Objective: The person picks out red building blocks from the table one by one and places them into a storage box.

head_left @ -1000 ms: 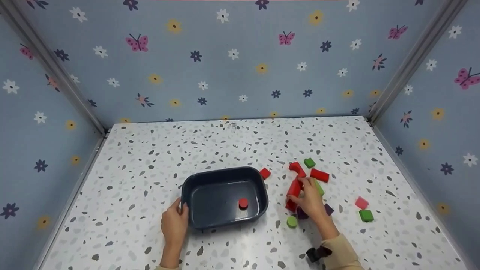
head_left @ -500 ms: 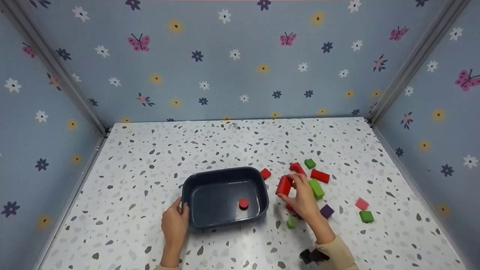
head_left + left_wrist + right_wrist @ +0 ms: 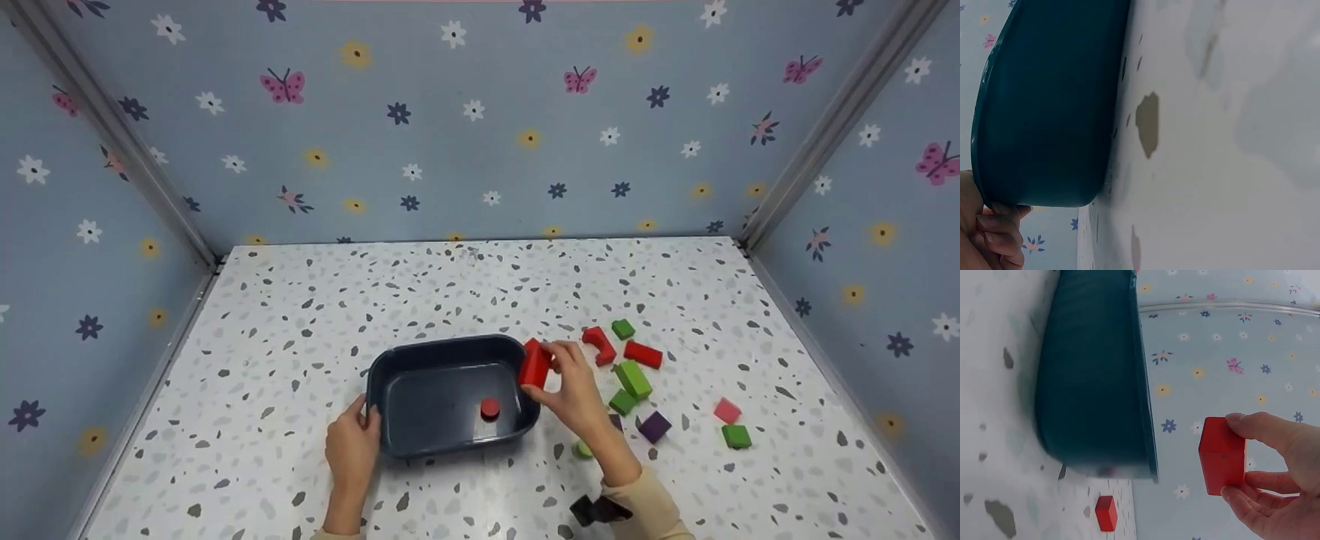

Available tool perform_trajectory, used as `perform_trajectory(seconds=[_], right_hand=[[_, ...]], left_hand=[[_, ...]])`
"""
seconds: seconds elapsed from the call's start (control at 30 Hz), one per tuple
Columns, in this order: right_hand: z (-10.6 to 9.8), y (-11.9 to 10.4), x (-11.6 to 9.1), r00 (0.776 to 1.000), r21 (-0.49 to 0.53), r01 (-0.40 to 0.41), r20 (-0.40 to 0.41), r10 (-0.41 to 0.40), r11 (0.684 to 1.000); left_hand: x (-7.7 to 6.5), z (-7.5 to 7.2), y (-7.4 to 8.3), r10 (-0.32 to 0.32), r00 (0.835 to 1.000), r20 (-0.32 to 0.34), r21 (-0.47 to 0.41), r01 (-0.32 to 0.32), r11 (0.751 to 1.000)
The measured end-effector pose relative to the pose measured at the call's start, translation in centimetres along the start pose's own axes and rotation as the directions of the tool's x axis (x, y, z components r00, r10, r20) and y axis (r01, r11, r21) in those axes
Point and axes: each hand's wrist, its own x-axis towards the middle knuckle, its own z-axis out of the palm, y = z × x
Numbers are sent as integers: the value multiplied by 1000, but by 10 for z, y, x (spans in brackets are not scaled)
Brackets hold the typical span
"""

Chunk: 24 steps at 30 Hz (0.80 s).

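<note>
A dark blue-grey rectangular tub (image 3: pixel 442 401) stands on the speckled table, with a small round red block (image 3: pixel 490 409) lying inside. At its left end my left hand (image 3: pixel 352 451) grips the rim; the left wrist view shows curled fingers (image 3: pixel 1002 239) at the tub's edge. My right hand (image 3: pixel 576 394) pinches a red block (image 3: pixel 535 365) between thumb and fingers, raised over the tub's right rim. In the right wrist view the pinched red block (image 3: pixel 1222 455) shows two long faces and hangs apart from the tub wall (image 3: pixel 1092 382).
Right of the tub lie a red arch block (image 3: pixel 600 346), a red bar-shaped block (image 3: pixel 643 355), several green blocks (image 3: pixel 634 379), a purple block (image 3: pixel 655 427) and a pink block (image 3: pixel 727 410). A small red block (image 3: pixel 1106 513) sits beyond the tub. Patterned walls enclose the table.
My right hand has lifted the red block from the pile and carried it left to the tub's rim, uncovering blocks beneath. My left hand stays at the tub's left end.
</note>
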Motion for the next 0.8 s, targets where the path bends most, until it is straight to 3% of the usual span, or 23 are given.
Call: perform_trajectory(seconds=[0.23,0.8], right_hand=[[16,-10,6,999,37,45,14,-46,998],[52,-28,7,994,108,-2,110,-10,994]], left_hand=[[0,-1,1,4,1000,4,7,-4,1000],[1,0,0,-4,1000,-6,21,4,1000]])
